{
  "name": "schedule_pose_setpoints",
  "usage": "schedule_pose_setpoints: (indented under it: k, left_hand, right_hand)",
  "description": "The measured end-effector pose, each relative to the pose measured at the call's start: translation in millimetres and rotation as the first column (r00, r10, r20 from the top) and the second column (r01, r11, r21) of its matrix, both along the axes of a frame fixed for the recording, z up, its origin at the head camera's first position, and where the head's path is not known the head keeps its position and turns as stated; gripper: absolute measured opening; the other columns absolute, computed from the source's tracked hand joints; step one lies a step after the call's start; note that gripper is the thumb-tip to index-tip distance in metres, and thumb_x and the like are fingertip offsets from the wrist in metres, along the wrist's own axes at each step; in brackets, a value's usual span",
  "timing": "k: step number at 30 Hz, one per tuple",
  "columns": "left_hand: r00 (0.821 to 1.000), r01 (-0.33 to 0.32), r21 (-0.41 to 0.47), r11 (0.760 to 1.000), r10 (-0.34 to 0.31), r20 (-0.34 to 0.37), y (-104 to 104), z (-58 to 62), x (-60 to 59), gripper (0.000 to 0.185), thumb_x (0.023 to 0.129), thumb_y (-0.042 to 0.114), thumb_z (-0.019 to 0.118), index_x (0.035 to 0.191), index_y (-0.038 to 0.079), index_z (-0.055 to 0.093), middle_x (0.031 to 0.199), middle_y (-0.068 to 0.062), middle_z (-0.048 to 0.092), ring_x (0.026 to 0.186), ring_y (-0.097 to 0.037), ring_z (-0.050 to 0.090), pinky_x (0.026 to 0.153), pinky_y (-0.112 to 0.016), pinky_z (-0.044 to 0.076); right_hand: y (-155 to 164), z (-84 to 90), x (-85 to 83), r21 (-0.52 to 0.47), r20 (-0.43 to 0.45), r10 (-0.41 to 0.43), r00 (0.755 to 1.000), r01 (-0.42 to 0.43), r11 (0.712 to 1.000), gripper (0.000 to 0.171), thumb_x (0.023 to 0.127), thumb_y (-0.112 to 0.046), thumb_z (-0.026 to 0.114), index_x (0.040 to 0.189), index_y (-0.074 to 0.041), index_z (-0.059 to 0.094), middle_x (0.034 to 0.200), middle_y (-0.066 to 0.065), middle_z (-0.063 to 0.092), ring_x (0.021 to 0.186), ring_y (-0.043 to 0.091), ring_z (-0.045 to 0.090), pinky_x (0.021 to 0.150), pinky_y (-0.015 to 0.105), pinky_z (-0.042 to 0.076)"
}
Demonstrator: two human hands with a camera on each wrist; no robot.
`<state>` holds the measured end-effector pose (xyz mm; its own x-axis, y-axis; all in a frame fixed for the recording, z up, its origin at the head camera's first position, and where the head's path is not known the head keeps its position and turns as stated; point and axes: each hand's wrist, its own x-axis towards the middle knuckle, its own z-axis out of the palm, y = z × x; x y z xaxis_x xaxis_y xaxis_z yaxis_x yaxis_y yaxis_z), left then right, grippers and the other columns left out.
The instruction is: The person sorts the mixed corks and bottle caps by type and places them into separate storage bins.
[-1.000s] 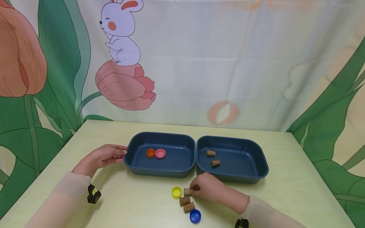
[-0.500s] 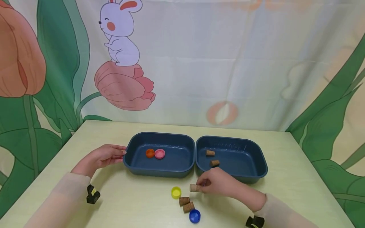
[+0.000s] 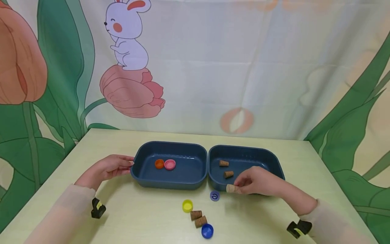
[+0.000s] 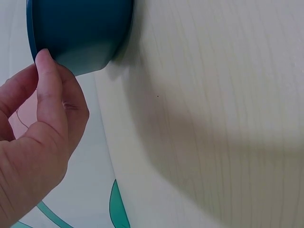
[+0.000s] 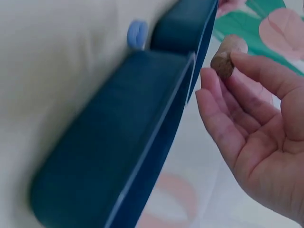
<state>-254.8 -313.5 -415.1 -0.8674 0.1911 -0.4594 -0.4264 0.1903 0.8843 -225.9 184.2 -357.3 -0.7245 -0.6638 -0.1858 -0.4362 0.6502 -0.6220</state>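
Observation:
My right hand [image 3: 259, 181] pinches a cork [image 3: 230, 188] between thumb and fingers, above the front rim of the right dark blue tray [image 3: 275, 162]. In the right wrist view the same cork [image 5: 228, 56] sticks out from the fingertips. Two more corks [image 3: 223, 163] lie inside that tray. My left hand [image 3: 114, 167] holds the left end of the other dark blue tray [image 3: 170, 184], its fingertips at the rim in the left wrist view. Inside that left tray are an orange cap [image 3: 159, 164] and a pink cap [image 3: 169, 164].
On the pale wooden table [image 3: 134, 217], in front of the trays, lie a yellow cap [image 3: 187, 206], two corks [image 3: 196, 215], a blue cap [image 3: 207, 231] and a light purple-blue cap [image 3: 214, 196]. A printed cloth [image 3: 195, 67] hangs behind the table.
My right hand has lifted the cork off the table and carried it right and up to the right tray. The light purple-blue cap now shows where the hand was. My left hand stays put.

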Motion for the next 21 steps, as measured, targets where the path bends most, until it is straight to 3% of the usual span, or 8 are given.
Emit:
schedule_pose_setpoints:
  k: [8, 21]
  left_hand:
    - [1.000, -0.012, 0.007, 1.000, 0.012, -0.001, 0.3, -2.6, -0.8, 0.056, 0.106, 0.008, 0.051, 0.153, -0.014, 0.030, 0.089, 0.007, 0.074, 0.080, -0.004, 0.072, 0.082, -0.020, 0.062]
    - [1.000, -0.009, 0.003, 1.000, 0.009, -0.002, 0.6, -4.0, -1.9, 0.056, 0.106, 0.008, 0.052, 0.153, -0.014, 0.030, 0.090, 0.007, 0.073, 0.080, -0.004, 0.071, 0.083, -0.020, 0.062]
  right_hand:
    - [22.8, 24.0, -14.4, 0.049, -0.002, 0.063, 0.998, -0.063, 0.997, 0.020, 0.093, -0.017, 0.072, 0.107, -0.005, 0.077, 0.097, 0.001, 0.077, 0.079, 0.001, 0.062, 0.071, 0.019, 0.055]
    - [37.2, 54.9, -56.7, 0.175, 0.079, 0.059, 0.995, -0.072, 0.982, 0.025, 0.094, -0.011, 0.070, 0.115, 0.003, 0.072, 0.101, 0.006, 0.078, 0.087, 0.007, 0.067, 0.078, 0.024, 0.059]
